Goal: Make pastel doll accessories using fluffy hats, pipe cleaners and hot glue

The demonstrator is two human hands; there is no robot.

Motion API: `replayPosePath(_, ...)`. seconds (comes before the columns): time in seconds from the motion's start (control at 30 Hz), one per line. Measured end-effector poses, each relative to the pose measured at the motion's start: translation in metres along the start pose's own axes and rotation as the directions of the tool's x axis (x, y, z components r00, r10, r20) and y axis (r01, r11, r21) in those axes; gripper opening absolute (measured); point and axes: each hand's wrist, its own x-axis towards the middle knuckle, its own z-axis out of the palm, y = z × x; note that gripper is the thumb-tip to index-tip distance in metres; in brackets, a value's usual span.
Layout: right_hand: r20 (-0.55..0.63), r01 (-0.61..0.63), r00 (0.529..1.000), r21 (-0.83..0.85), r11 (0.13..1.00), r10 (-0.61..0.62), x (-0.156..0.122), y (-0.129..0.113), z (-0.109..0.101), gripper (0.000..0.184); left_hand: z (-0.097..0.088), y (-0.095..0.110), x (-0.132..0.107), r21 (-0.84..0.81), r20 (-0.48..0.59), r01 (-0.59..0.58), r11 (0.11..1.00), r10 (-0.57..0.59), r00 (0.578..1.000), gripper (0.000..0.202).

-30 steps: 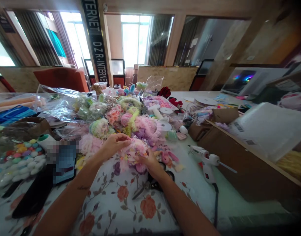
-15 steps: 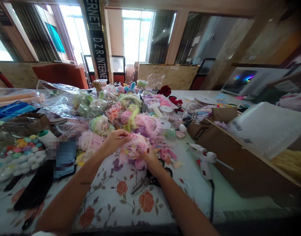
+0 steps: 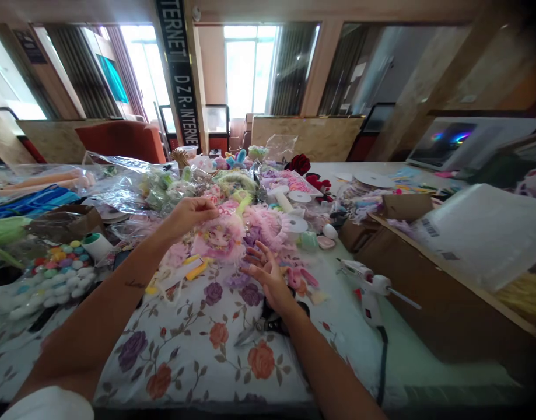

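In a raised pinch, my left hand (image 3: 194,211) holds the top of a fluffy pink doll charm (image 3: 219,238), which hangs upright with its face toward me. Exactly what part the fingertips grip is too small to make out. My right hand (image 3: 266,275) is just right of and below the charm, apart from it, with its fingers spread and nothing in them. Beneath that wrist, black-handled scissors (image 3: 271,324) lie on the flowered cloth (image 3: 193,344), partly covered. Pink plush pieces (image 3: 301,276) lie right of the hand.
A white hot glue gun (image 3: 367,286) with a cable lies to the right, beside a cardboard box (image 3: 419,297). Coloured pompoms (image 3: 66,271) and a thread cone (image 3: 97,247) are at left. Trimmings, spools and clear plastic bags (image 3: 119,175) pile up behind the charm.
My left hand has lifted the charm up and to the left. The right hand has let go of it and opened. The camera view has shifted slightly.
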Motion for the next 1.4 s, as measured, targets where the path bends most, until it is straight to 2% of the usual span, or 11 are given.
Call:
replayPosePath(0.1,-0.008,-0.009,1.0,0.018,1.0,0.009,-0.001,-0.004,0.002,0.074,-0.006,-0.001,-0.006,-0.032,-0.031,0.049,0.998,-0.05,0.998,0.026)
replayPosePath(0.27,-0.007,-0.045,0.999,0.022,0.999,0.045,-0.002,-0.006,0.004,0.062,-0.009,0.006,-0.017,0.011,-0.013,0.146,0.989,-0.146,0.989,0.027)
replayPosePath(0.37,-0.03,-0.058,0.998,0.014,0.998,0.058,-0.002,-0.007,0.005,0.06,-0.014,0.016,-0.014,0.047,-0.005,0.139,0.989,-0.139,0.99,0.025)
replayPosePath(0.47,-0.052,-0.064,0.997,0.017,0.998,0.065,-0.001,-0.007,0.004,0.058,-0.023,0.023,-0.005,0.099,-0.028,0.083,0.992,-0.08,0.996,0.022)
replayPosePath(0.6,-0.055,-0.085,0.995,0.015,0.996,0.086,0.0,-0.003,0.001,0.054,-0.037,0.027,0.014,0.126,-0.168,0.052,0.991,-0.031,0.985,0.016)
replayPosePath(0.73,-0.023,-0.109,0.994,-0.006,0.994,0.108,0.002,0.003,-0.001,0.05,-0.048,0.027,0.035,0.085,-0.338,0.059,0.995,-0.027,0.941,0.015)
replayPosePath(0.87,-0.001,-0.143,0.99,-0.057,0.988,0.144,0.002,0.003,0.001,0.051,-0.051,0.024,0.054,0.024,-0.409,0.034,0.999,-0.021,0.912,0.015)
replayPosePath(0.97,0.025,-0.148,0.988,-0.085,0.985,0.151,0.002,0.003,0.002,0.049,-0.047,0.021,0.064,-0.051,-0.413,0.039,0.998,-0.057,0.909,0.015)
replayPosePath(1.13,0.002,-0.152,0.988,-0.08,0.985,0.152,0.006,0.009,-0.003,0.051,-0.031,0.013,0.072,-0.281,-0.366,0.073,0.957,-0.177,0.914,0.021)
replayPosePath(1.27,-0.005,-0.16,0.987,-0.085,0.983,0.161,0.007,0.01,-0.003,0.048,-0.022,0.005,0.075,-0.357,-0.302,0.117,0.927,-0.233,0.924,0.027)
replayPosePath(1.4,0.009,-0.159,0.987,-0.126,0.979,0.161,0.005,0.011,0.002,0.042,-0.022,0.001,0.076,-0.412,-0.23,0.145,0.9,-0.256,0.939,0.028)
